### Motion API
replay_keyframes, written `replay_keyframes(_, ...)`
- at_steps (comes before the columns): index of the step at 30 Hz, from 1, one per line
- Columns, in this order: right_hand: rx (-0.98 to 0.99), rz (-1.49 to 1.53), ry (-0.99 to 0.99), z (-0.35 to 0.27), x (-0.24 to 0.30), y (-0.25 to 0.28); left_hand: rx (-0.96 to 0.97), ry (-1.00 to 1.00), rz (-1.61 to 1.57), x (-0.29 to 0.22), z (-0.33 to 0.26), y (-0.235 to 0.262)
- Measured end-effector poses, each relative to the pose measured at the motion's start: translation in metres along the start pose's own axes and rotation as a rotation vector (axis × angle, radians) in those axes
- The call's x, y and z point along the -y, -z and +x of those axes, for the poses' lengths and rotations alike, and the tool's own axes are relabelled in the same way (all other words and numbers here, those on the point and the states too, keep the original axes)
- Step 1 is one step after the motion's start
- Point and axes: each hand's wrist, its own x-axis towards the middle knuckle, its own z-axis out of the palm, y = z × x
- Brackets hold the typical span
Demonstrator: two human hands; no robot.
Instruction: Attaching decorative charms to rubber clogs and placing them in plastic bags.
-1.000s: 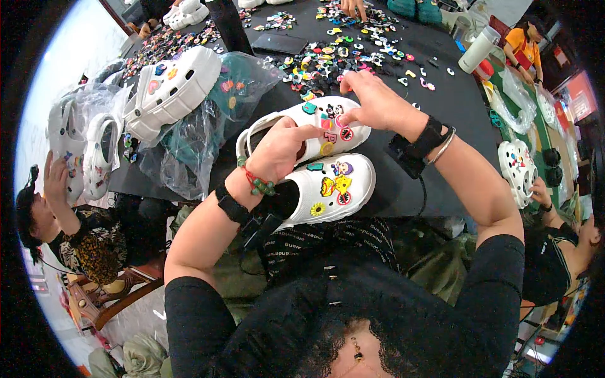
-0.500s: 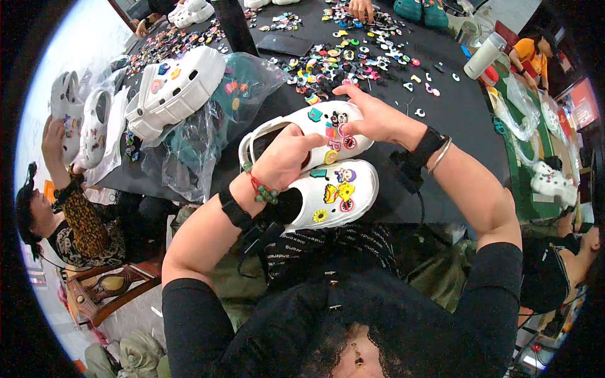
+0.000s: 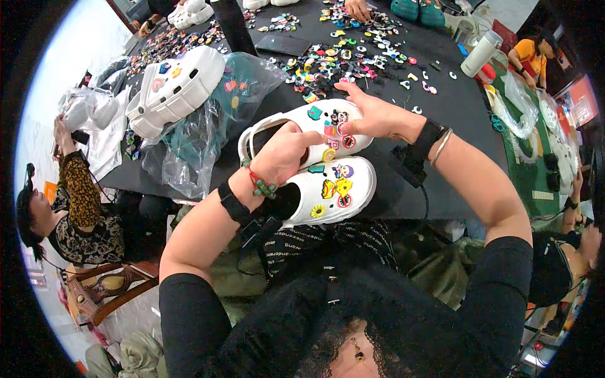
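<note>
Two white clogs lie side by side at the middle of the desk's (image 3: 444,183) near edge, toes to the right; the far clog (image 3: 322,108) carries teal, pink, red and yellow charms, while the near clog (image 3: 307,194) bears a yellow flower, a purple-haired figure and others; the left hand (image 3: 282,153) holds the far clog, fingers tucked into its foot opening and thumb lying over the upper toward the charms; the right hand (image 3: 372,118) is spread at that clog's toe, its thumb against a pink charm and its index finger stretched out beyond; its other fingers are hidden, so I cannot tell whether it grips the shoe.

Toward the desk's left edge a bigger white clog (image 3: 179,94) rests beside a clear plastic bag (image 3: 198,148); loose charms (image 3: 340,61) spread toward the far edge, where another person's hand (image 3: 357,9) reaches among them; a pale tumbler (image 3: 482,54) stands near the far right corner.
</note>
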Motion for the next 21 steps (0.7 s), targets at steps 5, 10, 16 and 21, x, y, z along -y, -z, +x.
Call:
replay_keyframes(5,0.02,0.084,0.039,0.01,-0.003,-0.006,0.012,-0.008,0.064,0.002,0.001,0.001)
replay_keyframes(10,-0.084,0.018,0.102,0.019,-0.013,-0.013,-0.015,0.013,0.011,0.001,-0.004,-0.002)
replay_keyframes(16,-0.173,-0.163,0.096,0.016,-0.015,-0.018,-0.055,-0.001,-0.002,-0.001,-0.004,-0.008)
replay_keyframes(21,0.011,0.238,-0.002,0.01,-0.017,0.0,-0.001,-0.022,0.207,-0.016,0.007,0.005)
